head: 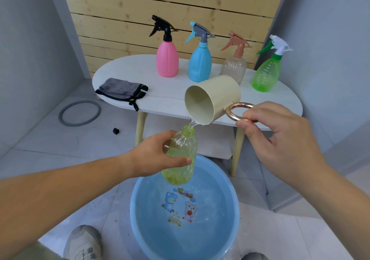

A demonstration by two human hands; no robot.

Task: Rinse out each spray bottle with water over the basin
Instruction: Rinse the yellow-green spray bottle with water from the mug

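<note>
My left hand (155,156) grips a yellow-green clear bottle (181,159) with no spray head, held upright over the blue basin (140,203). My right hand (280,137) holds a cream cup (212,99) by its copper ring handle (239,111). The cup is tipped and a thin stream of water runs from its rim into the bottle's mouth. On the white table (160,97) stand a pink spray bottle (167,59), a blue spray bottle (200,63), a clear spray bottle with a brown head (234,65) and a green spray bottle (266,73).
A grey cloth (122,90) lies at the table's left end. A grey ring (80,113) and a small black cube (116,131) lie on the tiled floor to the left. The basin holds water and has cartoon stickers. My shoes (84,243) flank the basin.
</note>
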